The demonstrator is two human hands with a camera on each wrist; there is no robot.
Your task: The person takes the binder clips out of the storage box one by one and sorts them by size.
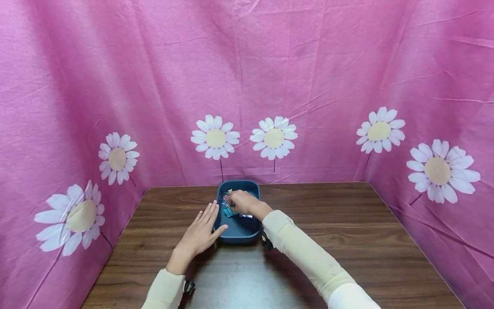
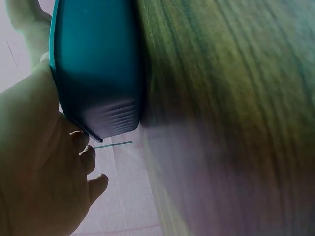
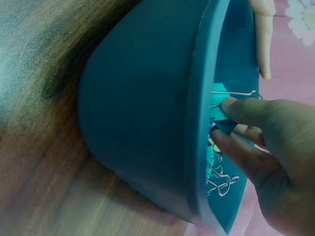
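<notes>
A dark blue plastic tub [image 1: 237,231] stands near the table's back edge with several binder clips inside. My right hand [image 1: 247,202] reaches in over its right side. In the right wrist view, the thumb and fingers pinch a teal binder clip [image 3: 219,101] with wire handles. More binder clips [image 3: 221,184] lie below those fingers, partly hidden by the tub wall. My left hand [image 1: 198,234] rests at the tub's left rim with straight fingers and the thumb spread over the near-left edge. The left wrist view shows that hand [image 2: 44,147] alongside the tub's outer wall.
The tub stands on a brown wood-grain table [image 1: 328,240]. A pink cloth [image 1: 308,64] printed with white daisies hangs behind the table and along both sides.
</notes>
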